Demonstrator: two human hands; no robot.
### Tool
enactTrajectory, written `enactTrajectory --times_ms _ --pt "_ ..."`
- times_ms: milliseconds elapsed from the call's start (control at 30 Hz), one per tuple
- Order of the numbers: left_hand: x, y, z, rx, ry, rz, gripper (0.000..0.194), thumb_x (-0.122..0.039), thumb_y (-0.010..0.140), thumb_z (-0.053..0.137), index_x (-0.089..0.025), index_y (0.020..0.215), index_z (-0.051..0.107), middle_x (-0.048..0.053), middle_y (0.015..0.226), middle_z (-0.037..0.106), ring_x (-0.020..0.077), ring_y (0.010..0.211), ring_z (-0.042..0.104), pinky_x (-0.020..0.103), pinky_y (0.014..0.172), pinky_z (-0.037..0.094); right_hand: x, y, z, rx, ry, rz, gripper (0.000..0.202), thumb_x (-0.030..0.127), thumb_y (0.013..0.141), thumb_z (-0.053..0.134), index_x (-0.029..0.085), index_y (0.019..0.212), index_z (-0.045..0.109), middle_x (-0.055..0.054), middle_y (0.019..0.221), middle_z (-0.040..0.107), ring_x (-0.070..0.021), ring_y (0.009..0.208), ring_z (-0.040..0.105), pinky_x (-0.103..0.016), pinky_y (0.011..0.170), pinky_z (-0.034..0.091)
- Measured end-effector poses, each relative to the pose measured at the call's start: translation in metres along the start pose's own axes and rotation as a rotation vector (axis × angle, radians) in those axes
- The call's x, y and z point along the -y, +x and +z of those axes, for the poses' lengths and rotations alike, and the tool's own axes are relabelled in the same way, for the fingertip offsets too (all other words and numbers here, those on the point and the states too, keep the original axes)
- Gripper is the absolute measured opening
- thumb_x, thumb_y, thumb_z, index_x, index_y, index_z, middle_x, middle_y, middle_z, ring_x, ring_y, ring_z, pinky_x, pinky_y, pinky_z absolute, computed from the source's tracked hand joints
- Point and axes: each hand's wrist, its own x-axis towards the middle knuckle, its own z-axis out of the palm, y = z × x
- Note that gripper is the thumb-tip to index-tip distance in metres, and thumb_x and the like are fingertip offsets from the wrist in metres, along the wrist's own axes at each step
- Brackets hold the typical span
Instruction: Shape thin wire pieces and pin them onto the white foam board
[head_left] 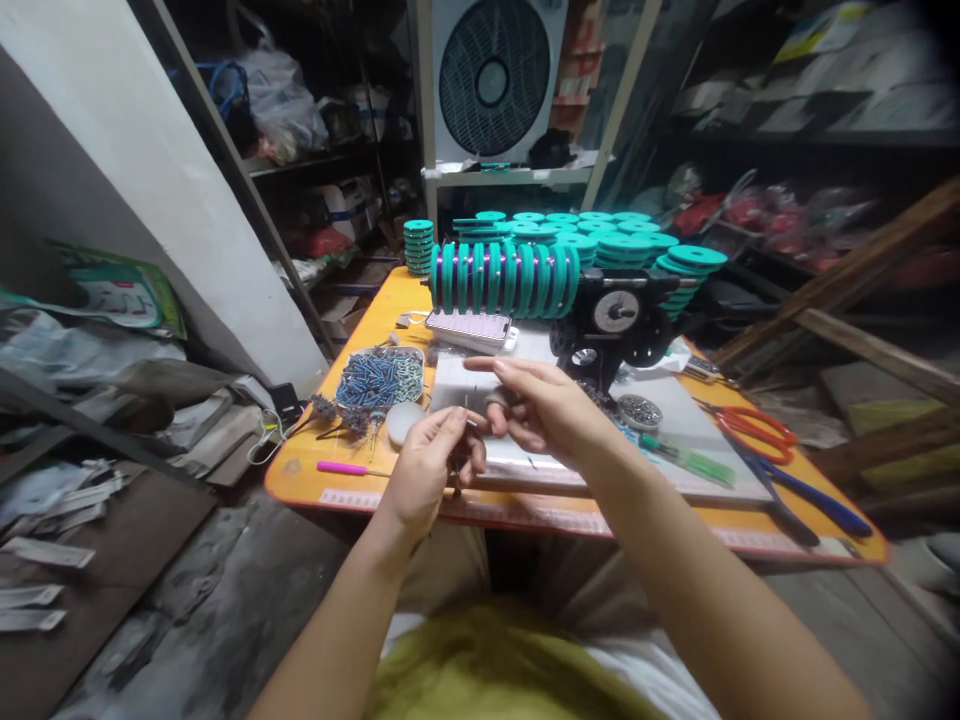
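Note:
My left hand [436, 455] is held above the near edge of the board, thumb and forefinger pinched on something too small to make out. Just to its right, my right hand [544, 405] reaches in with the forefinger stretched out and the other fingers curled close to the left fingertips. Whatever those curled fingers hold is too fine to see. Beneath both hands lies a pale board [457, 385]. Beyond them, a black winding device [619, 310] carries a row of teal spools [506, 280] wound with purple.
A tray of small blue pieces [381, 380], a round white lid [405, 425] and a pink-handled tool [341, 468] lie left. Orange-handled scissors [757, 430], blue-handled pliers [814, 497], a green-handled tool [697, 462] and a dish of metal bits [639, 412] sit right. A phone [469, 328] lies behind.

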Motion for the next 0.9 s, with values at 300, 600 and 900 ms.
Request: enactTrajectory --times_ms 300,600,900 --pt "-0.002 -0.013 0.008 -0.006 -0.201 -0.071 0.027 -0.04 0.085 0.064 -0.013 0.082 0.065 0.002 0.056 0.067 0.0119 0.047 0.06 0.021 0.05 0.048 -0.003 0.028 0.009 0.144 0.322 0.182 0.047 0.048 0.098 0.038 0.018 0.063 0.042 0.001 0.048 0.058 -0.0043 0.024 0.04 -0.012 0.024 0.022" --pt "-0.001 -0.032 0.01 -0.008 -0.347 -0.148 0.028 -0.032 0.092 0.053 -0.013 0.077 0.065 0.003 0.053 0.065 0.012 0.047 0.061 0.019 0.048 0.046 -0.002 0.025 0.013 0.102 0.314 0.178 0.047 0.049 0.098 0.04 0.018 0.062 0.042 0.003 0.046 0.055 -0.0041 0.023 0.04 -0.01 0.022 0.022" --pt "0.002 -0.034 0.006 -0.033 -0.45 -0.165 0.027 -0.029 0.092 0.055 -0.007 0.086 0.069 -0.002 0.051 0.05 0.0005 0.041 0.024 0.011 0.041 0.022 -0.005 0.025 0.011 0.128 0.296 0.147 0.046 0.05 0.097 0.042 0.018 0.063 0.042 0.003 0.048 0.056 -0.0037 0.024 0.041 -0.009 0.023 0.023"
